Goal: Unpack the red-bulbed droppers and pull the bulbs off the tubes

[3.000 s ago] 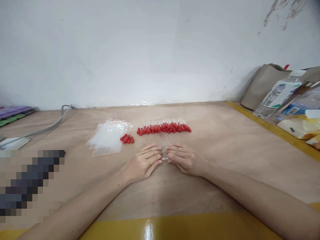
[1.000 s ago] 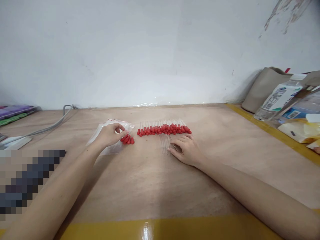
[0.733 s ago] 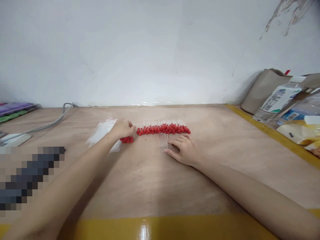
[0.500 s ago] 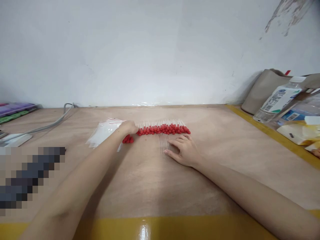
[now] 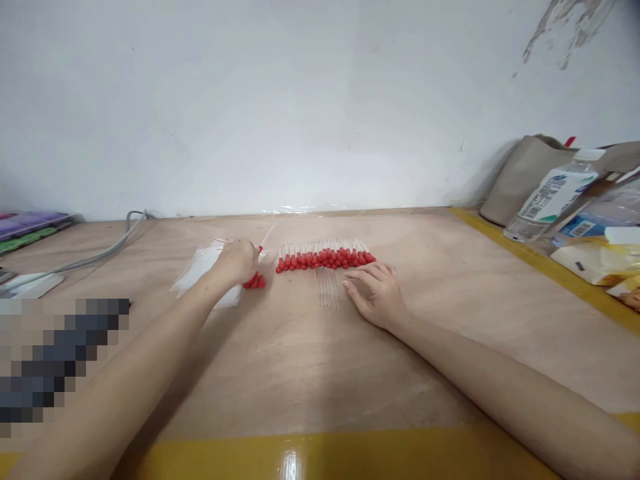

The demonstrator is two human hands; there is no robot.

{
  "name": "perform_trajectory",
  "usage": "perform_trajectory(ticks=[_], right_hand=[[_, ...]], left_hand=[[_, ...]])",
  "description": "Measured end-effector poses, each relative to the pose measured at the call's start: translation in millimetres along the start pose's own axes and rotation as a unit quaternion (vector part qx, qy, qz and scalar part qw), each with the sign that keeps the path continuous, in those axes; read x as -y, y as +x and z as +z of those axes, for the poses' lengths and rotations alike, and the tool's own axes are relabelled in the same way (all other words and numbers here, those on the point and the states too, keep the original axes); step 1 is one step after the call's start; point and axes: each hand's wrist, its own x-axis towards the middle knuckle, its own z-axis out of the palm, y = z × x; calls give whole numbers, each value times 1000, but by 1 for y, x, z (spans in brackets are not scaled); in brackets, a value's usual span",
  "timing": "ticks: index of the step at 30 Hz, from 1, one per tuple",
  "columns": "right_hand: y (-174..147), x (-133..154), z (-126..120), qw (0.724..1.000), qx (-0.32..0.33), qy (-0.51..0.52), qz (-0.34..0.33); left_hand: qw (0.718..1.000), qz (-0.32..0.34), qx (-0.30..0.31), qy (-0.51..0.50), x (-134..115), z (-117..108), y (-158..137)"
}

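My left hand point(image 5: 239, 261) is closed over the clear plastic bags point(image 5: 199, 265), pinching a dropper point(image 5: 269, 235) with a red bulb end; its thin clear stem points up and to the right. Just below that hand lie a few red bulbs point(image 5: 255, 281), partly covered by it. A long row of red-bulbed droppers point(image 5: 327, 257) lies side by side in the middle of the table, stems toward the wall. In front of the row, several clear thin stems point(image 5: 327, 290) point toward me. My right hand point(image 5: 377, 293) rests beside these stems at the row's right end, fingers apart and holding nothing I can see.
At the right stand a grey-brown container point(image 5: 515, 180), a leaning water bottle point(image 5: 555, 197) and some packaging point(image 5: 583, 260). A grey cable point(image 5: 107, 252) and a purple and green tray point(image 5: 35, 230) are at the left. Yellow tape point(image 5: 240, 457) edges the table.
My left hand has moved left from the row's end to over the plastic bags, now with a dropper in its fingers. My right hand has shifted slightly right, away from the clear stems.
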Motion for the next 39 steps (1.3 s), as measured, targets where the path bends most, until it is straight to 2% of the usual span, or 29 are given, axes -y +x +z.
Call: perform_trajectory(ticks=[1, 3, 5, 8, 11, 16, 20, 23, 27, 39], right_hand=[[0, 1, -1, 1000, -12, -2, -1], [-1, 2, -3, 1000, -23, -1, -12], [-2, 3, -6, 999, -11, 5, -38], [-4, 3, -8, 996, 29, 18, -83], [-4, 2, -8, 991, 64, 25, -115], [-4, 0, -3, 983, 109, 37, -146], [-5, -1, 1, 981, 117, 44, -145], [-6, -2, 3, 981, 114, 50, -148], [-7, -2, 2, 980, 109, 55, -160], [-5, 8, 5, 977, 124, 52, -167]], left_hand=[[999, 26, -19, 0, 1, 5, -13], [983, 164, -80, -31, 0, 19, -39], [958, 264, -91, -70, -4, 35, -59], [933, 335, -108, -75, -12, 54, -74], [908, 387, -129, -98, -19, 64, -76], [883, 408, -162, -165, -26, 71, -78], [889, 381, -157, -199, -27, 72, -85], [890, 378, -150, -204, -31, 68, -88], [873, 423, -150, -192, -37, 64, -87], [849, 456, -158, -214, -39, 70, -85]])
